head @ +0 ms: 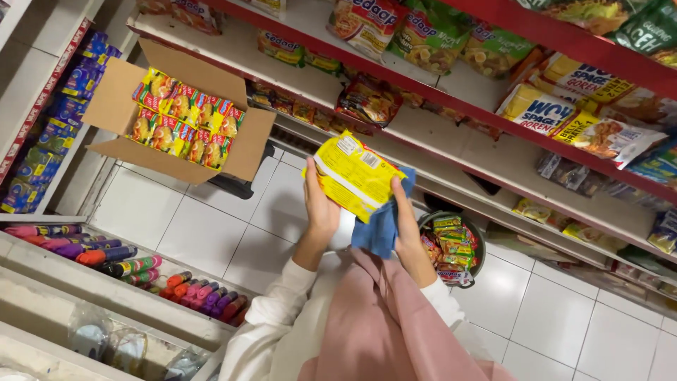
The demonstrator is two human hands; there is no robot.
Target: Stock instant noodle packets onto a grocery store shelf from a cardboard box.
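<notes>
Gripping a yellow noodle packet: left hand and right hand, the latter also pinching a blue cloth; white tiled floor, red-edged shelves, open carton.

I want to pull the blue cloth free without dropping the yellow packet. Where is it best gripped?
Grip the blue cloth at its loose lower corner, coming from below: that part hangs clear under the yellow packet, between the left hand and right hand.

Open cardboard box of packets, round basket, perhaps bottles.
</notes>
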